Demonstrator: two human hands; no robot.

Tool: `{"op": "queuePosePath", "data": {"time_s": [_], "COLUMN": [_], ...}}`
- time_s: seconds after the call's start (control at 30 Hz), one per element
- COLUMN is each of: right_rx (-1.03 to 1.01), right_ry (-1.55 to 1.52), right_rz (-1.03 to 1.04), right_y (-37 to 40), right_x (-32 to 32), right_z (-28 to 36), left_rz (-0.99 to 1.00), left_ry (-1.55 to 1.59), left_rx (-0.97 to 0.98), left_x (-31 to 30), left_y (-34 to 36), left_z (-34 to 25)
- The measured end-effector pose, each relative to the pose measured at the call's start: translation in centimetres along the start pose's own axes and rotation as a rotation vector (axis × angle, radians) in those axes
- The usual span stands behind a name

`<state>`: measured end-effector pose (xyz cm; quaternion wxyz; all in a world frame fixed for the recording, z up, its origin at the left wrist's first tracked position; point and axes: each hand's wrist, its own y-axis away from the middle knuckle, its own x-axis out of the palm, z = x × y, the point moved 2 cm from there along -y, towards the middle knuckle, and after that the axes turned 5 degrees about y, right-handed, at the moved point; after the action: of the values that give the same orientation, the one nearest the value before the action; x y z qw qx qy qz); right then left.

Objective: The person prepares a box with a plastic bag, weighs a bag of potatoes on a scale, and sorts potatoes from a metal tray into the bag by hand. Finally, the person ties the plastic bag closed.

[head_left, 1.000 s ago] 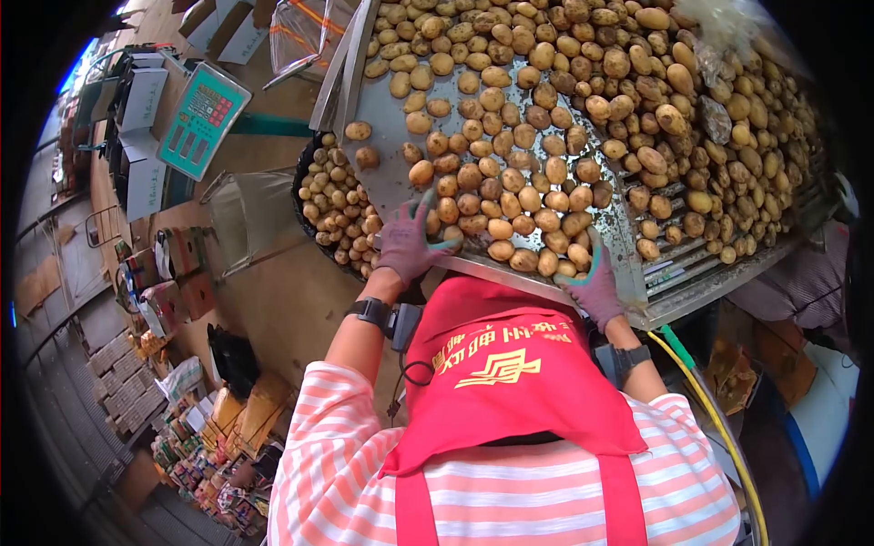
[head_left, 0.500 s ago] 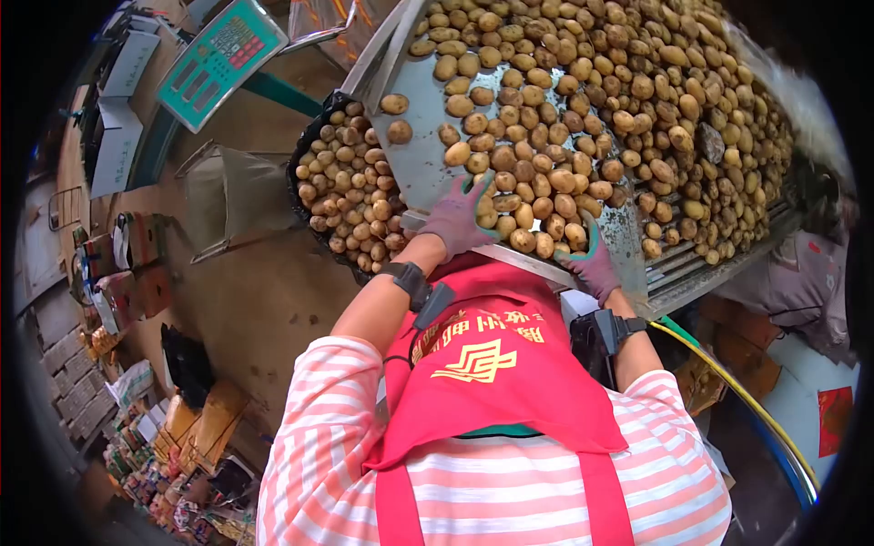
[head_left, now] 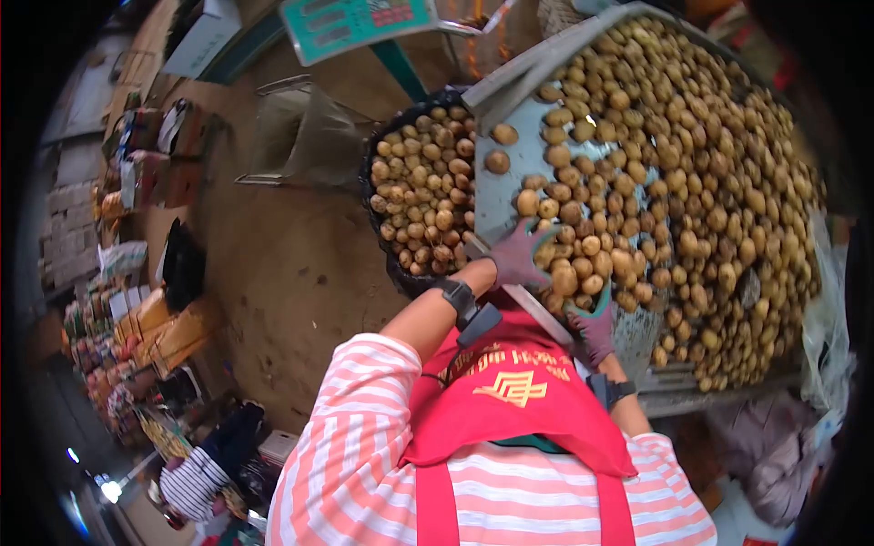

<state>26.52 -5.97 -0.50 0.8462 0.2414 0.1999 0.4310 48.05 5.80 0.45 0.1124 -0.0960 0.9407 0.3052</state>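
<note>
Small brown potatoes [head_left: 583,241] are spread over a metal sorting tray [head_left: 496,196] in front of me. My left hand [head_left: 521,258], in a grey-purple and green glove, rests at the tray's near edge with its fingers spread against the nearest potatoes. On the right of the same group is my right hand [head_left: 594,329], gloved too, thumb apart and fingers stretched along the potatoes. Neither hand is closed round a potato. A black-lined container [head_left: 371,196] full of potatoes stands left of the tray, beneath its open end.
A large heap of potatoes [head_left: 728,200] covers the tray's right side. A green digital scale [head_left: 360,23] stands at the upper left, near a folding frame with cloth [head_left: 309,136]. Stacked boxes [head_left: 164,150] line the left, and a person in a striped top [head_left: 196,482] is at the lower left.
The view has turned, so the tray and container appear farther right. A person shows at the lower left. My hands stay by the near potatoes, which have shifted slightly.
</note>
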Motion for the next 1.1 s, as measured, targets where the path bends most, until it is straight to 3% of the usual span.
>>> {"op": "queuePosePath", "data": {"time_s": [0.03, 0.13, 0.17, 0.2, 0.27, 0.33, 0.4, 0.47, 0.53, 0.63, 0.67, 0.73, 0.8, 0.83, 0.9, 0.93, 0.97, 1.0, 1.07, 1.1], "right_rx": [0.198, -0.025, -0.053, -0.071, -0.171, -0.124, -0.231, -0.194, -0.398, -0.366, -0.442, -0.465, -0.501, -0.524, -0.655, -0.680, -0.636, -0.642, -0.437, -0.474], "right_ry": [-0.188, -0.013, -0.196, -0.191, -0.129, -0.011, 0.101, 0.066, 0.198, 0.220, 0.305, 0.344, 0.346, 0.313, 0.360, 0.497, 0.571, 0.581, 0.681, 0.673], "right_rz": [0.049, 0.064, 0.089, 0.119, 0.072, 0.101, 0.107, 0.142, 0.211, 0.285, 0.268, 0.309, 0.328, 0.367, 0.345, 0.400, 0.437, 0.418, 0.498, 0.475], "right_y": [-0.9, -3.9, -4.2, -5.2, -6.9, -7.7, -8.0, -8.7, -9.5, -10.4, -11.3, -11.6, -12.6, -13.1, -14.5, -14.5, -15.0, -15.2, -15.4, -15.5], "right_x": [0.1, 2.7, 4.4, 5.0, 5.8, 6.3, 6.9, 7.7, 9.0, 10.8, 11.4, 12.8, 14.6, 15.8, 18.6, 19.5, 20.7, 22.0, 24.3, 25.0], "right_z": [-1.0, -1.6, 0.5, 0.9, 1.4, 3.5, 4.4, 5.3, 6.9, 9.3, 9.3, 11.8, 12.6, 12.9, 12.1, 13.0, 13.4, 13.6, 14.5, 14.2], "left_rz": [0.003, -0.036, -0.019, -0.042, -0.201, -0.313, -0.404, -0.575, -0.641, -0.864, -1.008, -1.091, -1.205, -1.277, -1.148, -0.997, -1.019, -1.042, -0.912, -0.806], "left_ry": [-0.008, -0.014, 0.063, 0.041, 0.154, 0.181, 0.210, 0.237, 0.391, 0.422, 0.329, 0.506, 0.331, 0.507, 0.750, 0.951, 1.026, 1.132, 1.346, 1.313], "left_rx": [0.034, 0.030, -0.090, -0.177, -0.178, -0.185, -0.191, -0.192, -0.171, -0.253, -0.216, -0.099, -0.158, -0.118, -0.094, -0.025, -0.032, 0.011, -0.018, 0.055], "left_x": [0.5, 1.3, 0.1, -0.1, 0.5, 1.0, 0.5, -0.3, 0.1, -1.7, -1.0, -2.2, -3.7, -4.4, -5.0, -6.9, -7.4, -7.1, -9.4, -9.5], "left_y": [-0.6, -1.7, -0.2, 0.3, -0.3, -0.4, 0.0, 0.4, -0.3, 0.4, -0.8, -1.6, -1.5, -1.2, -1.0, 1.5, 2.2, 1.4, 3.3, 3.3], "left_z": [1.1, 2.3, -0.4, -1.6, -0.3, 0.4, 0.1, -0.3, 1.5, 1.1, 3.1, 4.5, 5.3, 6.0, 10.9, 7.9, 8.1, 12.2, 10.6, 13.3]}}
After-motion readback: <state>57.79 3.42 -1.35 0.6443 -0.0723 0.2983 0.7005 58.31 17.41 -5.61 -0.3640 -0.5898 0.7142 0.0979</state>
